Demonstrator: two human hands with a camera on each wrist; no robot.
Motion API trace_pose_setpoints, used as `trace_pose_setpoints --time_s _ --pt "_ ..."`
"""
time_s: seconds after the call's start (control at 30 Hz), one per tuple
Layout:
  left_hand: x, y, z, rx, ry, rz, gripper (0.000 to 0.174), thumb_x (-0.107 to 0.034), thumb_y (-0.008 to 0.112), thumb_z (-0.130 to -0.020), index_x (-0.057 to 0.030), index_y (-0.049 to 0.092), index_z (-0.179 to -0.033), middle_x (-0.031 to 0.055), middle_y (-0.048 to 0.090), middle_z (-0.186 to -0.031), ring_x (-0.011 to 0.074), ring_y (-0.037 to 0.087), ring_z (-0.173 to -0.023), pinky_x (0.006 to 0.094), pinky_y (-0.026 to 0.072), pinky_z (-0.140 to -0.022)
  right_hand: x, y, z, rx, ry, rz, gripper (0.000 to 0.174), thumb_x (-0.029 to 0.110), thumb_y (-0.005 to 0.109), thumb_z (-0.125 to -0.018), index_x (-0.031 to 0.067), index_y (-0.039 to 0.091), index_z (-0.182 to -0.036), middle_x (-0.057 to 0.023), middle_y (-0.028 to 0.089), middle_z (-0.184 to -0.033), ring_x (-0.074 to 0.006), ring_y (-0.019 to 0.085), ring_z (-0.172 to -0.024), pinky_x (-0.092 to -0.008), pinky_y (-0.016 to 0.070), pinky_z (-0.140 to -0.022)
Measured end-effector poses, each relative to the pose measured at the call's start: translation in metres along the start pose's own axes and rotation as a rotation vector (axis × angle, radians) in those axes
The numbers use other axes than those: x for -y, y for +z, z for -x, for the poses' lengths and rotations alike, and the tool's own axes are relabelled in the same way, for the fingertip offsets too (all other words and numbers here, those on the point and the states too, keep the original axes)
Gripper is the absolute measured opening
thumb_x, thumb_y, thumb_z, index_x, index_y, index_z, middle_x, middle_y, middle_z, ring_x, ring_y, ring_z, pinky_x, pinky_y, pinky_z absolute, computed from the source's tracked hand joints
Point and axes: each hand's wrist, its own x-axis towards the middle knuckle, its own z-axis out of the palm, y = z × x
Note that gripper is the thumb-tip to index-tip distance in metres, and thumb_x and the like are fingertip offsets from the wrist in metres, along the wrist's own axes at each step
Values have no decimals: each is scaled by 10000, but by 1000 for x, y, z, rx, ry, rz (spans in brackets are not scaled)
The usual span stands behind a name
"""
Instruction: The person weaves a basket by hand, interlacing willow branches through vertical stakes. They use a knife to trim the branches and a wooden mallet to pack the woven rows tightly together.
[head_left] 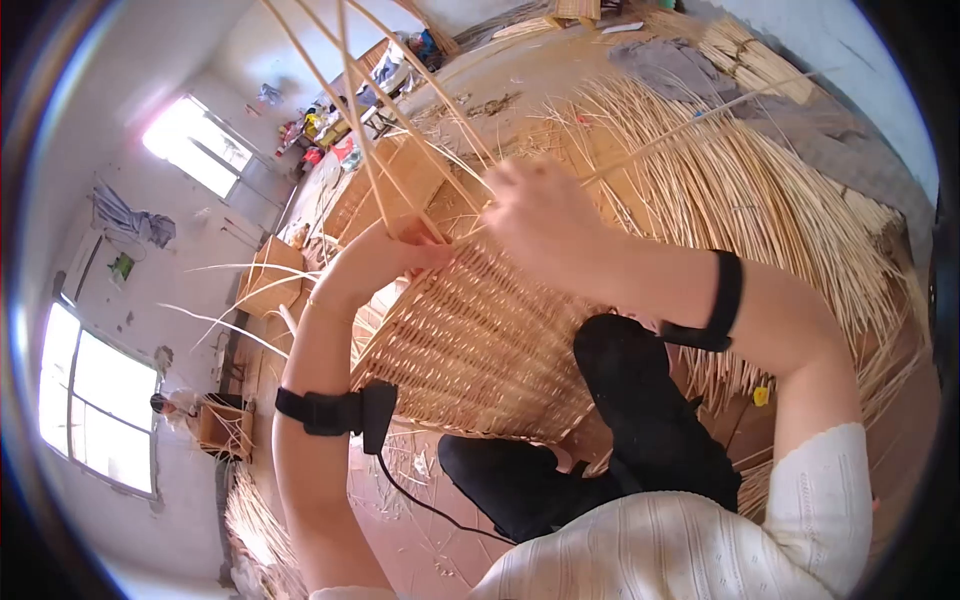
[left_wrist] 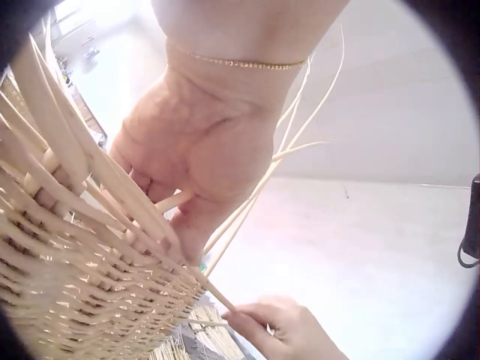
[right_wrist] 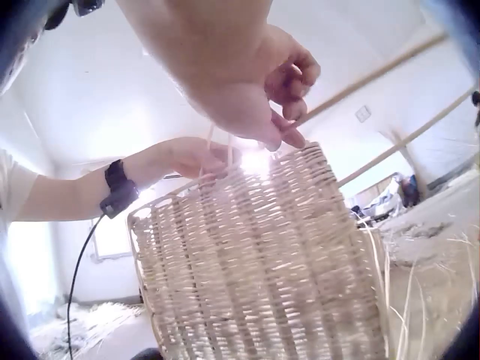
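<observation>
woven cane makes up the basket (head_left: 480, 345), set just in front of the person's black trousers (head_left: 640, 410), with long pale stakes (head_left: 345, 62) rising past its upper edge. the left hand (head_left: 385, 262) grips that edge, thumb and fingers bent about it; some fingertips are hidden, so how they press cannot be told. at the upper corner the right hand (head_left: 540, 215) pinches a rod (right_wrist: 375, 73) between thumb and forefinger, the other fingers curled in beside them; the rod slants out beyond the hand. black straps (head_left: 722, 300) circle both forearms. loose canes (head_left: 740, 220) lie heaped on the floor to the right, near a grey cloth (head_left: 675, 68), and bright windows (head_left: 98, 400) light the left wall.
</observation>
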Motion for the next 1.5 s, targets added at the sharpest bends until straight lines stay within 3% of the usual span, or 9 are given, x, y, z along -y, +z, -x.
trace_pose_setpoints --time_s 0.27,0.33,0.43,0.5,0.8,0.97,1.07,1.37,1.5 --pt "11 -3 -3 67 105 91 312 -257 758 -852 -48 669 -1066 2 675 -818 84 605 -736 251 478 -637 -63 -33 48 423 659 -556 142 184 567 -972 69 633 -1021 -133 661 -737 -271 684 -709 -412 505 -605" --pt "14 -1 -2 36 120 92 290 -251 748 -861 -48 675 -1055 2 672 -786 77 601 -712 246 473 -615 -53 -44 22 -79 367 -537 181 207 517 -1020 72 581 -1123 -130 663 -765 -284 686 -728 -391 509 -612" --pt "20 2 -4 -37 146 26 229 -219 742 -869 -48 681 -1009 0 665 -763 71 587 -695 240 463 -602 -44 -43 -41 -82 222 -927 342 157 488 -1029 68 481 -1359 -189 622 -1235 -295 674 -1027 -403 514 -870" --pt "24 5 -6 -57 147 20 198 -191 740 -873 -38 677 -982 -6 655 -761 62 571 -692 228 454 -614 -20 -23 -85 -339 64 -1397 526 185 432 -1057 75 245 -1536 -194 367 -1534 -318 491 -1327 -405 382 -1089" --pt "24 12 -4 -137 168 14 215 -192 749 -862 -15 704 -975 7 661 -767 76 574 -708 261 473 -646 -30 57 -151 -758 200 -1137 628 251 340 -1076 -8 31 -1558 -233 264 -1580 -363 302 -1454 -431 185 -1204" --pt "29 14 -7 -152 139 -67 215 -219 758 -855 -37 719 -962 21 653 -765 97 568 -687 278 466 -621 2 72 -159 204 164 -16 556 132 502 -935 -42 394 -1452 -139 718 -1039 -282 610 -1190 -373 403 -1101" --pt "14 15 3 -204 72 -134 220 -230 763 -846 -44 719 -954 32 646 -775 110 568 -714 291 467 -646 -6 72 -174 758 6 -377 548 149 449 -941 18 397 -1470 -201 570 -1362 -286 546 -1280 -593 247 -1159" --pt "5 26 17 -442 384 -187 257 -244 762 -839 -18 695 -940 55 650 -804 160 598 -783 329 479 -701 7 93 -182 936 238 -1057 400 283 475 -987 18 573 -1271 -140 657 -1201 -217 632 -1110 -364 459 -994" --pt "0 15 14 -236 85 -156 225 -229 748 -857 -23 698 -933 46 665 -816 130 590 -746 310 480 -674 8 99 -178 832 397 -1383 360 320 479 -1003 31 603 -1177 -109 664 -1134 -189 644 -1040 -339 477 -942"
